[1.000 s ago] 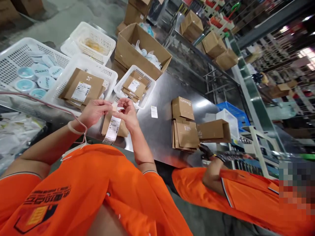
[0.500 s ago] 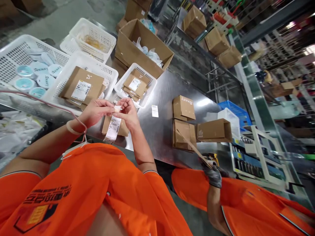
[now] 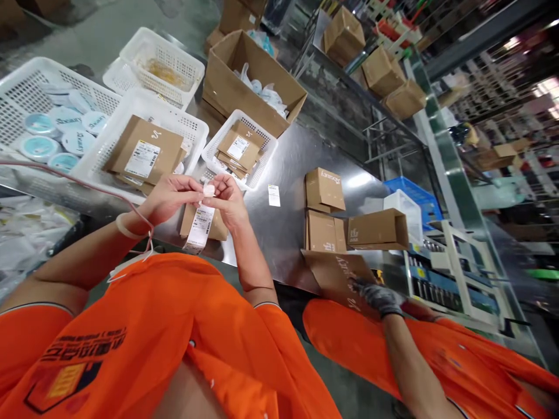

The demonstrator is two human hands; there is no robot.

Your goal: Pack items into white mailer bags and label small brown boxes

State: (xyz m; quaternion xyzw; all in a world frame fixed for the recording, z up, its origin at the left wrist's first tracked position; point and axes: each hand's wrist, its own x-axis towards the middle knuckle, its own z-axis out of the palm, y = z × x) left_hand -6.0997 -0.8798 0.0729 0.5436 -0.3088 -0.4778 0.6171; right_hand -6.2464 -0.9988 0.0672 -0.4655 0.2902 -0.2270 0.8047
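Note:
My left hand (image 3: 171, 196) is closed, its thumb and fingertips pinched on a small white piece of label (image 3: 209, 190). From the other side, my right hand (image 3: 230, 205) pinches the same bit, fingers curled. Just below the fingers hangs a printed label strip (image 3: 200, 228), its lower end past the table edge. Whether strip and small piece are joined is hidden by the fingers. Behind the strip, a small brown cardboard packet (image 3: 217, 227) lies at the front of the metal table (image 3: 266, 247).
White baskets hold labelled cardboard packets (image 3: 159, 139) and round blue-and-white containers (image 3: 40, 148). A loose label (image 3: 273, 195) lies on the table. Cardboard boxes (image 3: 324, 191) stand right of it. A co-worker's gloved hand (image 3: 379, 295) holds a flat cardboard piece (image 3: 338, 276) nearby.
My hands stay almost in place, while the small white piece between my fingertips has tilted up slightly. The co-worker's cardboard has turned from edge-on to broad side facing me.

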